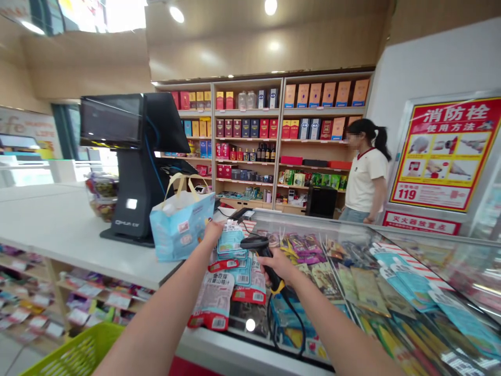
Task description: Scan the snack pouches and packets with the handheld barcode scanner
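My right hand (277,265) is wrapped round the grip of a black handheld barcode scanner (255,243), whose cable hangs in a loop below. The scanner head is over a pile of drink pouches (240,271) on the glass counter. My left hand (212,233) is at the upper left of the pile, its fingers closed at the edge of a blue-and-white pouch (230,237); the fingertips are partly hidden. Right beside that hand stands a light-blue carrier bag (182,227) with cream handles. A white-and-red pouch (213,297) lies nearest me.
A dark checkout terminal (135,172) stands on the white counter (50,209) at left. Packaged snacks (305,248) fill the glass case; more blue pouches (415,282) lie at right. A green basket (74,352) is at lower left. A person (366,175) stands behind the counter.
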A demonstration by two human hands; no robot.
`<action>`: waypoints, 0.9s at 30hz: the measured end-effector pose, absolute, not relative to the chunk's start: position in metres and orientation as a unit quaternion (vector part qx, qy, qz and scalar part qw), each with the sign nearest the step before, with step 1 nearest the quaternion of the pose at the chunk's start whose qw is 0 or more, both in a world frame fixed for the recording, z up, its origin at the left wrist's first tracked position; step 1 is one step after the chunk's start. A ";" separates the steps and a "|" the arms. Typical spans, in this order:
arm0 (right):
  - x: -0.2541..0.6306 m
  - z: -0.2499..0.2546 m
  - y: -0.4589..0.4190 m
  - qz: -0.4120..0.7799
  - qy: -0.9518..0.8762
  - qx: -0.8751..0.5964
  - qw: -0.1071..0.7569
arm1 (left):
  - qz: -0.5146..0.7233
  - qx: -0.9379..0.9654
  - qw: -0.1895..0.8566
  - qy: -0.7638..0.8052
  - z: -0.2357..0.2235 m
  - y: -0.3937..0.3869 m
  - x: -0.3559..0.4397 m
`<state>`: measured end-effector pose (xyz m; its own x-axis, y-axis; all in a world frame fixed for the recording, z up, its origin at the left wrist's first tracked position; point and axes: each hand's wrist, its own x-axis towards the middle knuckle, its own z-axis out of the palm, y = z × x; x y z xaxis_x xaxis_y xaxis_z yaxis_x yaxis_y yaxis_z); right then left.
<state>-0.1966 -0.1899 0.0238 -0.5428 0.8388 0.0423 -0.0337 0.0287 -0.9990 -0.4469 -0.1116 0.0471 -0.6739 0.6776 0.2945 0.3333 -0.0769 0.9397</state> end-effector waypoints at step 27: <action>0.086 -0.001 -0.198 0.421 -0.434 -0.455 0.654 | 0.241 0.808 0.083 0.531 -0.009 -0.123 -0.084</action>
